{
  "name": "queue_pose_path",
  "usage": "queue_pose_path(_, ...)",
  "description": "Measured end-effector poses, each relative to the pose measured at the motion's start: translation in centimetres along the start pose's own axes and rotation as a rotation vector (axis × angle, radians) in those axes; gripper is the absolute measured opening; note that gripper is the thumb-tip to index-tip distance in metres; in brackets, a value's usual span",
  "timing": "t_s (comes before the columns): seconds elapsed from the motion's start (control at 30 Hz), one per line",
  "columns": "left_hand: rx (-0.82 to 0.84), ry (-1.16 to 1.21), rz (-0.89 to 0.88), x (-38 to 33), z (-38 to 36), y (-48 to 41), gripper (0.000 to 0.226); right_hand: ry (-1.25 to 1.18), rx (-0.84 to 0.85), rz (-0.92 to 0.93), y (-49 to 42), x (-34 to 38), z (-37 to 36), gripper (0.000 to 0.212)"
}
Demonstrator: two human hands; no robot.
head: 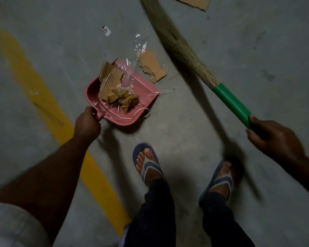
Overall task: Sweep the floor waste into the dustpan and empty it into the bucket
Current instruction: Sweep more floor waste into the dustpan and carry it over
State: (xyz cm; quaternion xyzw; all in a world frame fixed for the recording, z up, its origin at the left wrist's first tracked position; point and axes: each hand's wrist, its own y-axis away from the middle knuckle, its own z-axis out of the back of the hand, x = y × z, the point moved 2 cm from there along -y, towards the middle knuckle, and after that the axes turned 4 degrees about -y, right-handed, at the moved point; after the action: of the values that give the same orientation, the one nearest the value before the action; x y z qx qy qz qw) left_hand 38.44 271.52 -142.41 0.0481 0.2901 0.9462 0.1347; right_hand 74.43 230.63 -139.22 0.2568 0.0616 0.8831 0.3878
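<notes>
Left hand (87, 123): clenched round the dustpan (143, 93) handle
Right hand (273, 138): broom (228, 102) gripped
Cardboard (152, 66): just beyond dustpan

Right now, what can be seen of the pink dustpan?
The pink dustpan looks like moulded plastic, with raised walls and a short handle gripped by the left hand. Its open mouth faces the broom. It holds torn cardboard, crumpled brown scraps and clear film spilling over its lip. Whether it rests on the floor is unclear.
</notes>
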Motion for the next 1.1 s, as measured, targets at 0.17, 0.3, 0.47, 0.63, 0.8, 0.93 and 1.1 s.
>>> queue_pose_path(0.17,-0.007,0.027,0.016,-1.4,0.0,-0.9,0.041,-0.039,0.069,0.096,-0.4,0.4,-2.3,0.049)
queue_pose_path(0.3,0.001,0.071,0.014,-3.5,0.0,-1.6,0.036,-0.128,0.151,0.188,1.4,0.9,-4.4,0.050)
queue_pose_path(0.47,0.022,0.145,0.054,-4.5,-0.3,-0.6,0.033,-0.186,0.181,0.253,4.2,1.8,-5.2,0.052)
queue_pose_path(0.63,-0.017,0.182,0.045,-3.4,-0.4,0.8,0.033,-0.170,0.042,0.177,6.0,2.1,-4.1,0.049)
queue_pose_path(0.8,-0.048,0.177,-0.003,-2.9,-0.2,2.1,0.037,-0.174,-0.013,0.063,4.9,1.6,-3.0,0.051)
queue_pose_path(0.93,-0.075,0.190,-0.026,-3.1,-0.2,2.8,0.038,-0.172,-0.059,0.038,3.8,1.4,-2.7,0.052)
queue_pose_path(1.1,-0.105,0.225,-0.033,-2.8,-0.2,4.4,0.038,-0.220,-0.094,-0.014,4.1,1.6,-2.7,0.046)
